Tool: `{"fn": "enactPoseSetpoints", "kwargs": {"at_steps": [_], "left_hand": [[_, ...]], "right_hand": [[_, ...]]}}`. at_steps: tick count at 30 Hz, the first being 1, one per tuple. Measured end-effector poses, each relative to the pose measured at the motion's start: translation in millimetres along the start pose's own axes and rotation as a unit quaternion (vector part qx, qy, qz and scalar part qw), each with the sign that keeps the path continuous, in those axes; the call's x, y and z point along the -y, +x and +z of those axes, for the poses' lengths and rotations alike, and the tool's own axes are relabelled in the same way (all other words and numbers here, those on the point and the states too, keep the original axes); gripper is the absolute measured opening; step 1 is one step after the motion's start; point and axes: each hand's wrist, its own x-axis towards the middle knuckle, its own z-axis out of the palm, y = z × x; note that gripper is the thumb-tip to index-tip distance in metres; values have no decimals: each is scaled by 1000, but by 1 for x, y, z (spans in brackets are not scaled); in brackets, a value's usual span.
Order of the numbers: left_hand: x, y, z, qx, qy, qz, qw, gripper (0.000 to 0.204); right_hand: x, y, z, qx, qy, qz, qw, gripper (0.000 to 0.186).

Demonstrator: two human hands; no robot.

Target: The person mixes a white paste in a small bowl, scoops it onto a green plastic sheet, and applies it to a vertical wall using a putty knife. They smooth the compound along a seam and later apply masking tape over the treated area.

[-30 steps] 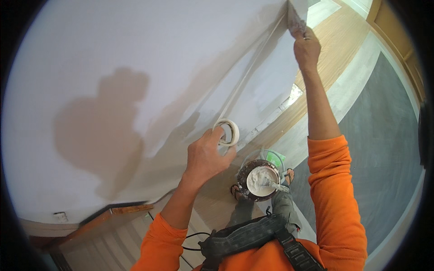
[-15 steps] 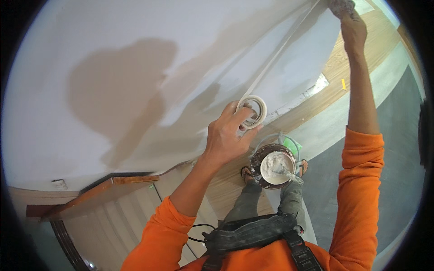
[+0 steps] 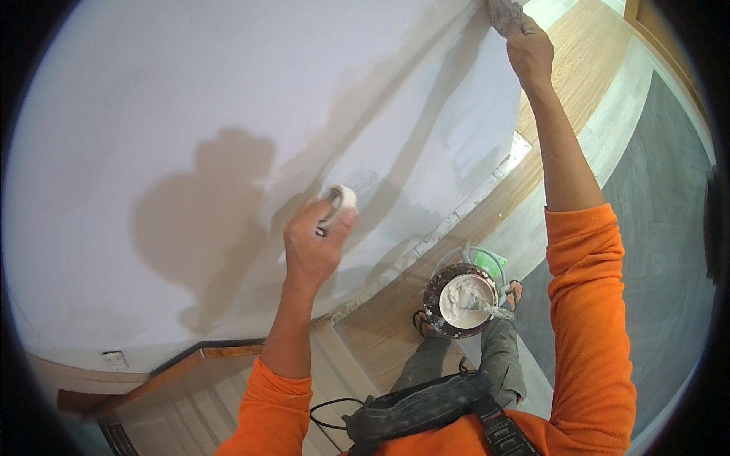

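Tape roll (image 3: 337, 204) pinched in your left hand (image 3: 313, 247), held up against the white wall (image 3: 152, 114).
Your fingers curl round its rim, thumb underneath; your right hand (image 3: 528, 49), reaching high, clenches a putty knife (image 3: 503, 14) against the same wall, with the plaster bucket (image 3: 464, 300) far below both.
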Motion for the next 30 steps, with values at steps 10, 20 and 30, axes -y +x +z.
{"fn": "enactPoseSetpoints", "kwargs": {"at_steps": [10, 20, 30], "left_hand": [[13, -2, -7, -35, -94, -224, 969, 31], [29, 0, -5, -2, -112, -157, 981, 26], [34, -6, -9, -39, -20, -85, 995, 22]], "right_hand": [[12, -12, 1, -39, -14, -25, 999, 40], [65, -104, 30, -56, -58, -86, 993, 30], [84, -142, 36, -49, -8, -56, 997, 41]]}}
